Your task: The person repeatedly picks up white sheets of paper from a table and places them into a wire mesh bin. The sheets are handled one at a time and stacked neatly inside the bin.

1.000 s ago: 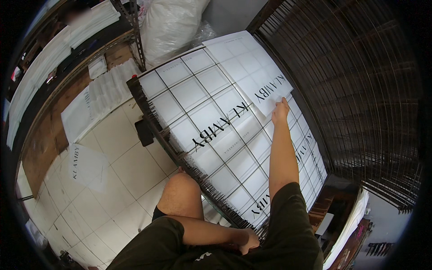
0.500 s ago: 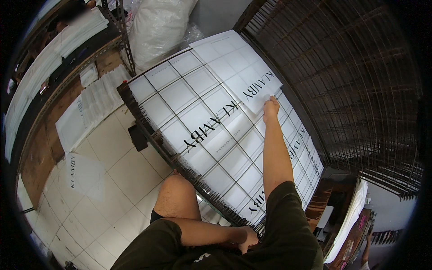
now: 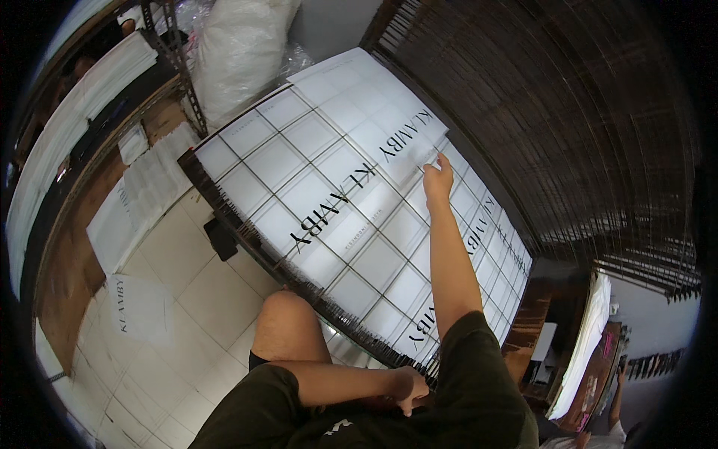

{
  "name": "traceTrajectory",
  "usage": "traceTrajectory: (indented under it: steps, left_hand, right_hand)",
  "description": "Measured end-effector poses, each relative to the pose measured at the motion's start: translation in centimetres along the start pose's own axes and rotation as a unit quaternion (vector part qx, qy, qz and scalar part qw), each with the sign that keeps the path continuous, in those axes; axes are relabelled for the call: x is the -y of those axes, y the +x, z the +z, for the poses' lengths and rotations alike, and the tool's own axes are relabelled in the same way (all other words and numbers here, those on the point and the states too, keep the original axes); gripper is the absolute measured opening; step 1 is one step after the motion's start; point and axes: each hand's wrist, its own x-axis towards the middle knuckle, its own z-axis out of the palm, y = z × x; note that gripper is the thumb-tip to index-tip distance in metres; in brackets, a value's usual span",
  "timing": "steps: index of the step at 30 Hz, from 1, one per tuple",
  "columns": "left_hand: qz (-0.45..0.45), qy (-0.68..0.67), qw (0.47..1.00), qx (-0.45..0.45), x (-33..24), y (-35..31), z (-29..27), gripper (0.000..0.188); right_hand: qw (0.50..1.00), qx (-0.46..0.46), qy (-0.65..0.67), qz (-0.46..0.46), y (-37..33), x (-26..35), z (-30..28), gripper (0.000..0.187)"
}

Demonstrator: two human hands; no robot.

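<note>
A stack of wire drying racks slopes away in front of me. Under the wires lie white printed plastic sheets with black lettering. On top of the wires, at the far side, rests one more printed sheet. My right hand reaches out beside this sheet's near corner, thumb and finger apart, nothing visibly held. Close to my body, my left hand is at the rack's near edge with its fingers curled. What those fingers hold, if anything, is hidden.
Raised wire racks stand along the right. A large white plastic sack is behind the stack. Sheets lie on a low wooden shelf at left, and a loose sheet is on the tiled floor. Another person's arm shows at lower right.
My right hand has let go of the sheet's near corner and its fingers have parted. The top sheet lies flatter on the wires. The whole view has shifted slightly.
</note>
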Motion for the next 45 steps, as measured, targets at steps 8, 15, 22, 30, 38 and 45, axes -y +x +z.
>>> traceTrajectory:
  steps: [8, 15, 22, 30, 38, 45]
  left_hand:
    - [-0.044, 0.103, 0.990, 0.087, -2.4, -0.5, -0.8, 0.049]
    - [-0.044, 0.116, 0.988, 0.093, -0.6, 0.2, 1.8, 0.057]
    - [-0.133, 0.116, 0.968, 0.177, -0.9, 1.1, 4.0, 0.063]
    - [-0.128, 0.040, 0.983, 0.124, -5.9, 2.4, 6.9, 0.051]
    - [-0.188, -0.018, 0.982, 0.013, -8.0, 1.2, 6.8, 0.041]
    - [-0.219, -0.046, 0.974, -0.028, -9.4, 1.3, 6.4, 0.039]
  right_hand:
    - [0.980, 0.016, -0.110, -0.164, -15.0, -3.5, -21.0, 0.049]
    - [0.878, -0.357, -0.281, -0.148, -29.6, -7.2, -45.6, 0.033]
    - [0.771, -0.386, -0.507, 0.001, -42.7, -10.6, -58.1, 0.067]
    - [0.860, -0.351, -0.370, 0.010, -44.8, -12.2, -59.8, 0.065]
    - [0.820, -0.559, 0.122, 0.021, -43.0, -15.1, -70.2, 0.054]
    - [0.674, -0.561, 0.479, 0.036, -43.1, -16.8, -80.3, 0.099]
